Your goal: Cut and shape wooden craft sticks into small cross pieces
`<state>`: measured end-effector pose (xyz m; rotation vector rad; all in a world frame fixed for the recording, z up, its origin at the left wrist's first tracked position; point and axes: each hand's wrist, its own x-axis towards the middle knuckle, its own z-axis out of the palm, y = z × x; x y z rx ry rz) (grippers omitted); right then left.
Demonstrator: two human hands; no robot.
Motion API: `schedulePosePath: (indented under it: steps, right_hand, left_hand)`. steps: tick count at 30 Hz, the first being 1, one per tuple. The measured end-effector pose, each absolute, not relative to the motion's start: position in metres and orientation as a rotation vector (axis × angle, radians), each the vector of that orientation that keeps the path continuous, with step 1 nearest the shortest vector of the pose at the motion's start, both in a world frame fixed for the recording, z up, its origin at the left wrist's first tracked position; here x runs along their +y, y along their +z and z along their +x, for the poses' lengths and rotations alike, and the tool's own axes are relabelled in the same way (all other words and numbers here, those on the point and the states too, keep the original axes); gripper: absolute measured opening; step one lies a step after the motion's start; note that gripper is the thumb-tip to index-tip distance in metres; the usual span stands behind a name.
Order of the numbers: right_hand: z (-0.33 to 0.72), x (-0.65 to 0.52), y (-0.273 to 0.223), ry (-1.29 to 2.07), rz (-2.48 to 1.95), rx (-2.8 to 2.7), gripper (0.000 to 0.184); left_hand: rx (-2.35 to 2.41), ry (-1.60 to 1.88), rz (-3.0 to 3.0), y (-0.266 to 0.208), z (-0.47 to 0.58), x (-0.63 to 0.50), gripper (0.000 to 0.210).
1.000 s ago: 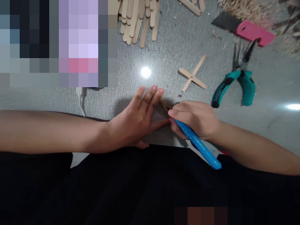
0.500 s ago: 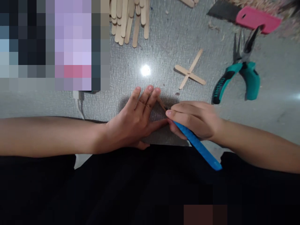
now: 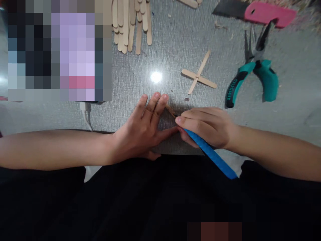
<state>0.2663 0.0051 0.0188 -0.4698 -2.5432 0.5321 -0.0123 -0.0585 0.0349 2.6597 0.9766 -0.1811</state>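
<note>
My left hand lies on the table with its fingers stretched out and spread. One of its fingertips presses on the far end of a wooden craft stick, and its thumb reaches toward the near end. Wrapped round a blue-handled craft knife, my right hand is closed, with the handle slanting down toward my lap. The knife's dark tip meets the stick, though my fingers cover most of it. Beyond my right hand, two craft sticks form a cross.
A pile of craft sticks lies at the back. Teal-handled pliers rest open at the right, below a pink-handled knife with a broad dark blade. Wood shavings lie nearby. A white cable runs beside my left forearm.
The view has shifted slightly, so the sticks, pliers and pink knife appear a little farther left. Both hands keep almost the same pose, with the craft knife still against the stick.
</note>
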Motion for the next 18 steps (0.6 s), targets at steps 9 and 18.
schedulePosePath:
  steps: [9,18]
  right_hand:
    - [0.2675,0.0026,0.0161,0.459,-0.452,-2.529,0.024]
    - [0.2714,0.0021,0.0133,0.424,-0.454,-2.561,0.015]
  left_hand:
    - [0.954,-0.162,2.688,0.033,-0.0158,-0.0591,0.142]
    - [0.997,-0.189,2.681,0.0318,-0.0133,-0.0592,0.134]
